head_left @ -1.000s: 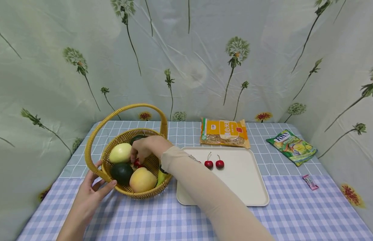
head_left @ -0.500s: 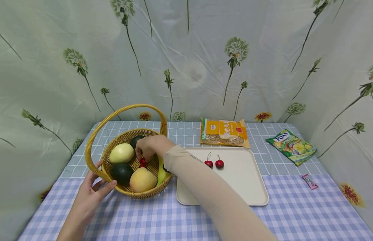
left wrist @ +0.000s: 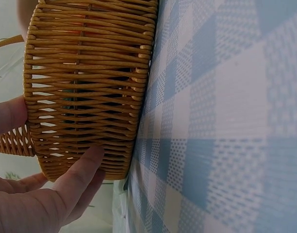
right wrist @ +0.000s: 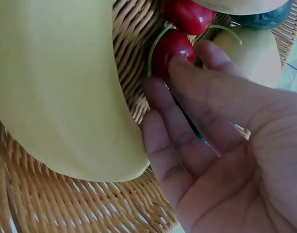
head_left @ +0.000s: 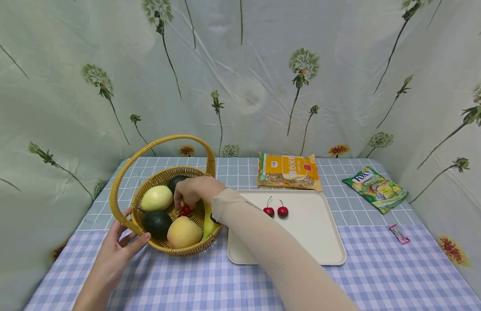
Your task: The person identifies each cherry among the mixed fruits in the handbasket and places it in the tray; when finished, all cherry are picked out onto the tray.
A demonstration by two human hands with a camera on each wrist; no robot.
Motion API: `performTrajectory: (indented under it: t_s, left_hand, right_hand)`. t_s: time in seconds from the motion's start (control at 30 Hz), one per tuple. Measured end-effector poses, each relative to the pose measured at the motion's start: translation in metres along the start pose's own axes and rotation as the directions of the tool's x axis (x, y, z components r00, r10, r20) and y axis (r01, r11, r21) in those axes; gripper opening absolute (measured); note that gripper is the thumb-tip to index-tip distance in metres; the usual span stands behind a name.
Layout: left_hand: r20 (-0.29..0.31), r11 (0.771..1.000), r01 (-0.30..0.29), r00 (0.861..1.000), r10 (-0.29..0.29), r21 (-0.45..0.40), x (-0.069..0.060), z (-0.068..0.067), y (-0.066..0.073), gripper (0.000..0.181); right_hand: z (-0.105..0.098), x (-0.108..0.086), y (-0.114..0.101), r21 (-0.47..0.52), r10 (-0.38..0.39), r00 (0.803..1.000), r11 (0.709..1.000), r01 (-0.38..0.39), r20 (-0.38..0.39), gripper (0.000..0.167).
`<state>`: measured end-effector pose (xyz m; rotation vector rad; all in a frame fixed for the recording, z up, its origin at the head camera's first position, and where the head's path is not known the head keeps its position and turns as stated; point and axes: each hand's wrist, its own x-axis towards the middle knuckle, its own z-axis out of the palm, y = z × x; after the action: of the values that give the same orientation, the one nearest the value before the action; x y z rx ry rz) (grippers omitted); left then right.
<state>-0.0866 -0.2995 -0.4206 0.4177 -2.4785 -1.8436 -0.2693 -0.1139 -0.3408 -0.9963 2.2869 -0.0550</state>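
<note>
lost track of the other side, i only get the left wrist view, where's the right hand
Observer: The right hand is down inside the basket, its thumb on a cherry.
Operator: ok is that the only cherry in there
Observer: No, the right wrist view shows a second cherry right beside it.
Operator: any outside the basket
Observer: Yes, at least two cherries are on the tray.
</note>
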Motion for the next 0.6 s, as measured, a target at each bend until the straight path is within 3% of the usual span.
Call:
performTrajectory:
  t_s: [0.6]
  left_hand:
    - [0.008,0.999,0.029,1.0,-0.029,0.044,0.0005,-0.0004,0.0023,0.102]
  right_hand:
    - [0.0025,-0.0062,-0.0074,-0.091,0.046,0.999,0.995,-0.044,0.019,0.015]
